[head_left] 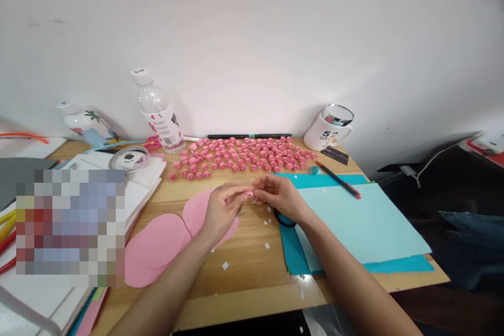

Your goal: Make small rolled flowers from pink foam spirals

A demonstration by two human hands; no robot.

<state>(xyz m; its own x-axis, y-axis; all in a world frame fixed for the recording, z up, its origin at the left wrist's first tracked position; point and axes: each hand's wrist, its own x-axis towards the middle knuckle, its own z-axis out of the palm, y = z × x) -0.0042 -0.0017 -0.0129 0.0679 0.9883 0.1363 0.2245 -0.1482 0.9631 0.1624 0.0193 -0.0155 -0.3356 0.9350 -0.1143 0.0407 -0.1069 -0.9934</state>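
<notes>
Above the middle of the desk, my left hand (225,211) pinches a small curled roll of pink paper (248,195) between thumb and fingertips. My right hand (281,197) is closed in a pinch at the roll's right end; what lies between its fingertips is too small to make out. Large pink paper circles (157,247) lie under and left of my left hand. Beyond both hands spreads a crowd of rolled pink paper roses (236,155). Scissors with a black handle (284,219) lie partly hidden beneath my right wrist.
Light blue sheets (362,226) lie at right, with a black and red pen (340,181) across them. A mug (326,128) and water bottle (159,115) stand by the wall. Stacked papers (147,181) with a tape roll (129,159) fill the left; white scraps (225,265) dot the wood.
</notes>
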